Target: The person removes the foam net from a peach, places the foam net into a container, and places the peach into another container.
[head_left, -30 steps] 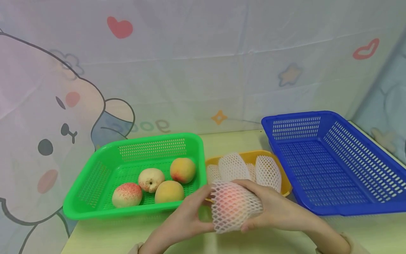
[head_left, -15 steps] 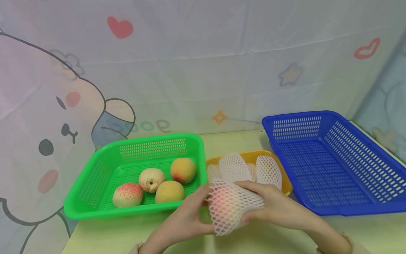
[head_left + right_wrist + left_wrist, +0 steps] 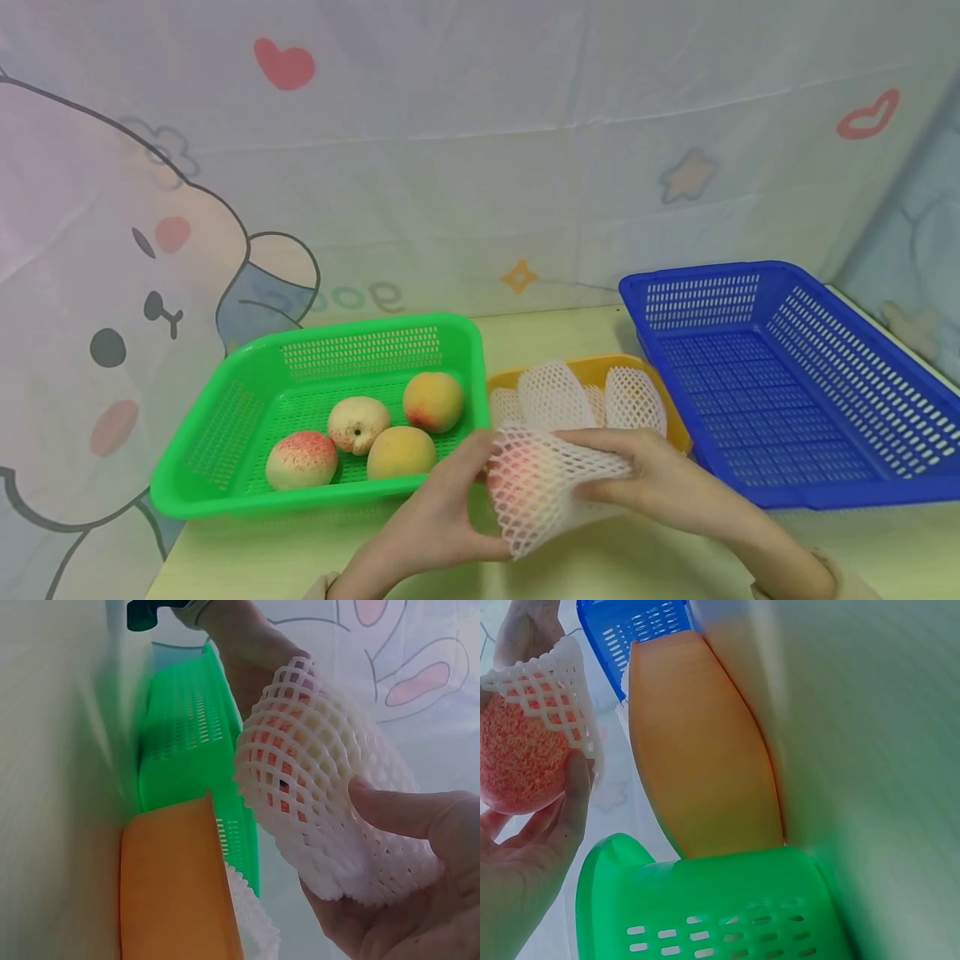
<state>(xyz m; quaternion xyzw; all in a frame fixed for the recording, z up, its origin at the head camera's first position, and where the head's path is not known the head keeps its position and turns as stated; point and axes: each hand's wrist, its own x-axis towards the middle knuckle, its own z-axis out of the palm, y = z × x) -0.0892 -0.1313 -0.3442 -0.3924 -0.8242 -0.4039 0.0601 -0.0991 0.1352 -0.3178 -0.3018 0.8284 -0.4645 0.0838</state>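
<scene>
A red-flecked peach [image 3: 521, 757] sits partly inside a white foam fruit net [image 3: 330, 772], held up in front of the yellow basket. My left hand [image 3: 442, 508] grips the peach at its bare end, thumb and fingers also meeting the net's open rim. With thumb and fingers, my right hand [image 3: 660, 483] pinches the narrow far end of the net, which is drawn out to the right. In the left wrist view, the peach's lower half shows uncovered while the net covers its upper part.
At left, a green basket [image 3: 315, 502] holds several peaches [image 3: 358, 425]. A yellow basket [image 3: 678, 429] with more foam nets [image 3: 555, 396] stands behind the hands. The blue basket [image 3: 738, 400] is on the right. Behind the table hangs a printed cloth [image 3: 465, 167].
My right hand has shifted slightly right, stretching the net's narrow end that way. The peach and the net's open rim have edged left. The baskets have stayed put.
</scene>
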